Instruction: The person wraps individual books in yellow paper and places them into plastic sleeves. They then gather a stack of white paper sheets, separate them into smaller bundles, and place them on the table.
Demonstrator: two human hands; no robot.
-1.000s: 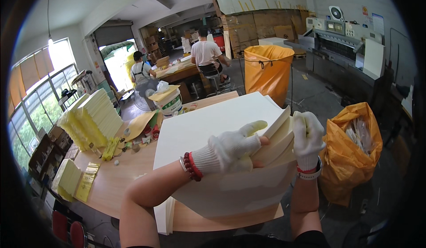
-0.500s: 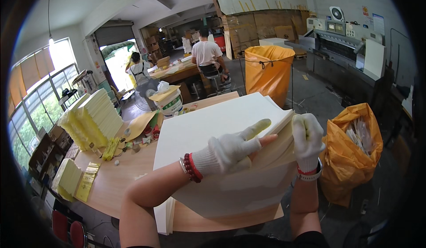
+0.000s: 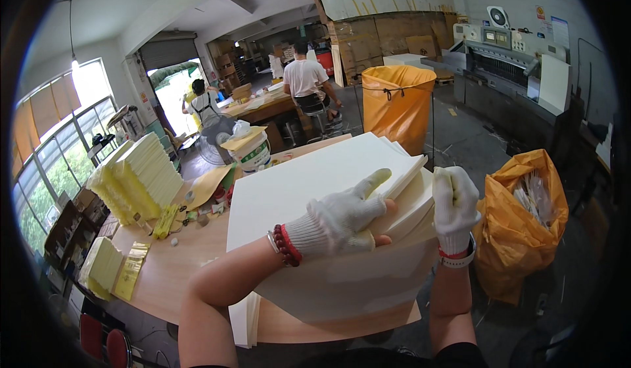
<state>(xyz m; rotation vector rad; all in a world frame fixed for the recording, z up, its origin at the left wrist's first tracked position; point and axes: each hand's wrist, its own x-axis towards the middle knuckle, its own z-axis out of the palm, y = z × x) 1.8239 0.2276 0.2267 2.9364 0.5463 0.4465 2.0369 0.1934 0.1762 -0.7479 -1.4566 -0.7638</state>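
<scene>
A thick stack of large white paper sheets (image 3: 296, 184) lies across the table, its near side bending down. My left hand (image 3: 345, 213), in a white knit glove with bare fingertips showing, grips the stack's right edge. Its thumb lies along the top sheets and its fingers curl at the edge. Beneath that hand the sheets part into several fanned layers. My right hand (image 3: 455, 203), gloved too, is closed in a pinch at the right corner of the lower sheets; its fingertips are partly hidden. More folded white sheets (image 3: 244, 322) hang at the table's near edge.
On the wooden table (image 3: 164, 282) stand yellow-edged stacks (image 3: 141, 177), a white bucket (image 3: 252, 151) and small tools. Two orange bags (image 3: 397, 105) stand to the right, the nearer one (image 3: 519, 236) holding scraps. A large machine (image 3: 506, 65) and two people are farther back.
My left hand has shifted slightly, and the sheet edges beside it now stand apart in clearer layers. My right hand stays nearly in place.
</scene>
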